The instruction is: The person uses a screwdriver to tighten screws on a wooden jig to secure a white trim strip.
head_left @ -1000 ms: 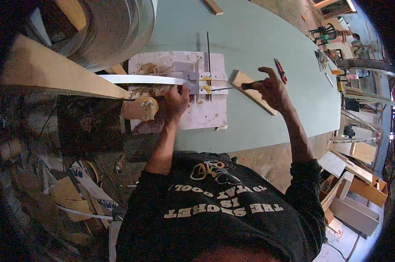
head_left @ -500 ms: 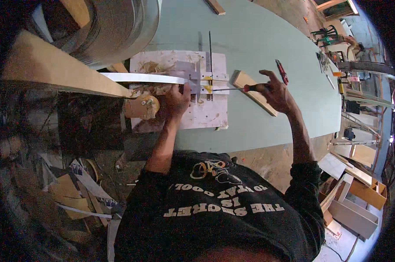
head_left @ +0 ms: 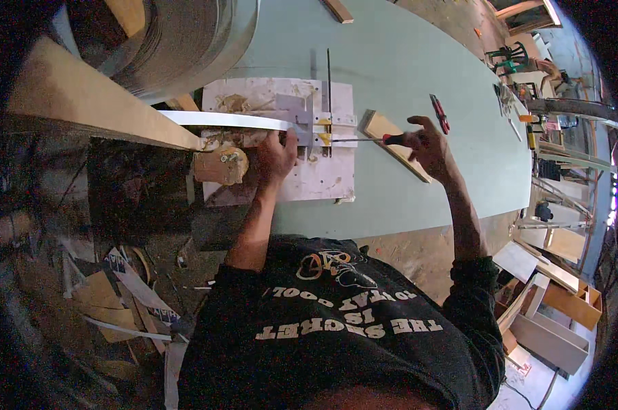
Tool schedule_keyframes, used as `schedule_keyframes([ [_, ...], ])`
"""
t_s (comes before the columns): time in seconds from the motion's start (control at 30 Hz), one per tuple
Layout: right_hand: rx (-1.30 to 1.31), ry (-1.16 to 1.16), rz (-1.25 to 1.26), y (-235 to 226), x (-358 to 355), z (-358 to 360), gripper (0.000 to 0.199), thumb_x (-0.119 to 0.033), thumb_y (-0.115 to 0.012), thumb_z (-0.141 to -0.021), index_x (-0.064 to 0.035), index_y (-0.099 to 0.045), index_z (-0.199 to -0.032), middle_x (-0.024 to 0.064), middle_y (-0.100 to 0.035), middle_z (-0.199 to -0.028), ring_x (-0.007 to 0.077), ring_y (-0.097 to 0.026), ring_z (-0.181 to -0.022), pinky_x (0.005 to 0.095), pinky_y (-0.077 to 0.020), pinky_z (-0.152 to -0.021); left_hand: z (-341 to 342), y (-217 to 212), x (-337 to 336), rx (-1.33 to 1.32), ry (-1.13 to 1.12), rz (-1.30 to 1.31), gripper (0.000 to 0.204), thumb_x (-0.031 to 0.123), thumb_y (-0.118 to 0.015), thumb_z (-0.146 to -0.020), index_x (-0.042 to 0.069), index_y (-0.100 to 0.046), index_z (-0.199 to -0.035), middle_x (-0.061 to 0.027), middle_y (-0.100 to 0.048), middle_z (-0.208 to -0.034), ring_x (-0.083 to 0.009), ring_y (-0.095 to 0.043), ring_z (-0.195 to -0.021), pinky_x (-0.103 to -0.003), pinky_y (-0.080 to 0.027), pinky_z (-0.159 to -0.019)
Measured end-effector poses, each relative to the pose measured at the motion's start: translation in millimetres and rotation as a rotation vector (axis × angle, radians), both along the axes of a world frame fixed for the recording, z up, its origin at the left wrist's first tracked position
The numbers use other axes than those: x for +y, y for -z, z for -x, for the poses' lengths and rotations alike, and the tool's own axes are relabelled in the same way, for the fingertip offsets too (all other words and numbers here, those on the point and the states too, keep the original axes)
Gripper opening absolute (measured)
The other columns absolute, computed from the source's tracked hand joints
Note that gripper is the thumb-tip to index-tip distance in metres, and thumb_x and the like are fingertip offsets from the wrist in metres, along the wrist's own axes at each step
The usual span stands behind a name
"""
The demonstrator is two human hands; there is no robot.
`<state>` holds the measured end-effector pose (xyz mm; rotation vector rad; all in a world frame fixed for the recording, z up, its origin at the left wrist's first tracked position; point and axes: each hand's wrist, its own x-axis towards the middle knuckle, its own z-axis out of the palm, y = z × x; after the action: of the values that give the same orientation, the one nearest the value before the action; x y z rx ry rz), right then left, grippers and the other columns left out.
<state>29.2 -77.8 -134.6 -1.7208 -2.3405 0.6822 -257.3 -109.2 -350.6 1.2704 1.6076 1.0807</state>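
Note:
My left hand (head_left: 276, 158) is closed at the lower edge of a long white strip (head_left: 230, 121), its fingertips against the strip beside a small slotted jig (head_left: 311, 133). The strip runs in from the left and enters the jig, which is fixed on a stained, pale board (head_left: 322, 179). In my right hand (head_left: 432, 149) is a screwdriver (head_left: 393, 139) with a dark and red handle. Its long thin shaft points left, and the tip reaches the jig. The index finger is raised off the handle. A thin dark rod (head_left: 329, 82) stretches across the jig.
Under the right hand lies a wooden block (head_left: 384, 137) on the large green-grey tabletop (head_left: 418, 205). A red utility knife (head_left: 439, 114) rests farther right. At the upper left are a big strip coil (head_left: 186, 55) and a slanted wooden beam (head_left: 97, 99). Offcuts (head_left: 111, 301) litter the lower left.
The whole view has shifted slightly. Both hands keep nearly the same place, with the screwdriver tip still at the jig and the left fingers still at the strip.

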Motion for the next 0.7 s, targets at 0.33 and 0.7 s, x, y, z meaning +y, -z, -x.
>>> schedule_keyframes([
  [0.33, 0.138, -0.123, -0.115, -2, 2, 3, 0.021, -0.011, -0.059, -0.095, -0.0012, -0.051, -0.112, 0.0064, -0.061, -0.073, 0.0140, -0.060, -0.064, 0.0304, -0.0501, -0.061, 0, -15, 2, -0.255, 0.002, 0.250, 0.034, 0.029, -0.058, -0.092, 0.000, -0.063, -0.110, -0.0211, -0.069, -0.091, -0.0370, -0.068, -0.085, -0.045, -0.053, -0.078],
  [0.7, -0.145, -0.154, 0.030, -23, 11, 21, 0.027, 0.001, -0.055, -0.092, -0.0074, -0.062, -0.117, 0.0127, -0.064, -0.103, 0.0251, -0.068, -0.083, 0.0326, -0.0561, -0.070, -4, 26, -1, -0.139, -0.073, 0.040, 0.038, 0.034, -0.058, -0.091, 0.000, -0.064, -0.108, -0.0221, -0.069, -0.091, -0.0394, -0.068, -0.086, -0.045, -0.053, -0.077],
])
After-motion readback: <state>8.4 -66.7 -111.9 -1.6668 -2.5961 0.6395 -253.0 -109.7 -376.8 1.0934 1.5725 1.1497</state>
